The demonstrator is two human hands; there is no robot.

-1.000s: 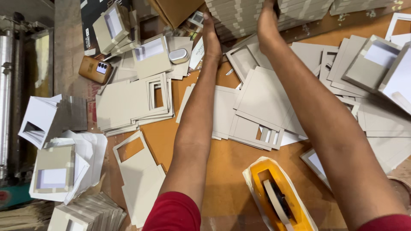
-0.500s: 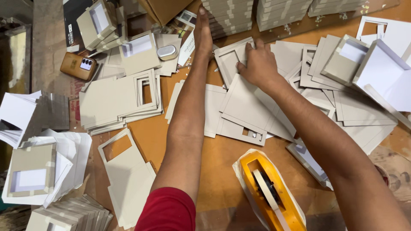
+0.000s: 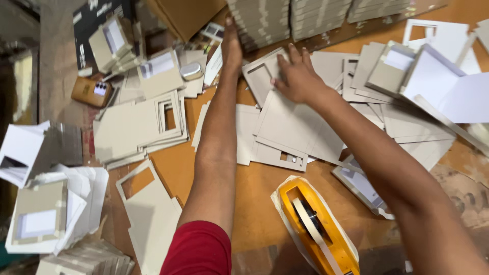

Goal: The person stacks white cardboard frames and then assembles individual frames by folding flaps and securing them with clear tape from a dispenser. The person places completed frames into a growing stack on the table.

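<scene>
Right now the person reaches both arms across a cluttered orange-brown bench (image 3: 265, 203). The left hand (image 3: 232, 48) stretches flat, fingers pressed together and straight, its tips at the foot of a tall stack of grey cardboard sheets (image 3: 260, 20) at the far edge. The right hand (image 3: 298, 76) lies palm down with fingers spread on a grey cardboard frame (image 3: 265, 76) with a cut-out window, which rests atop loose cardboard pieces just beside that stack. The step in hand looks like picking one frame out of the pile; the next move likely calls for curling the fingers under its edge and lifting it free of the sheets below. A yellow tape dispenser (image 3: 316, 229) sits near the person.
</scene>
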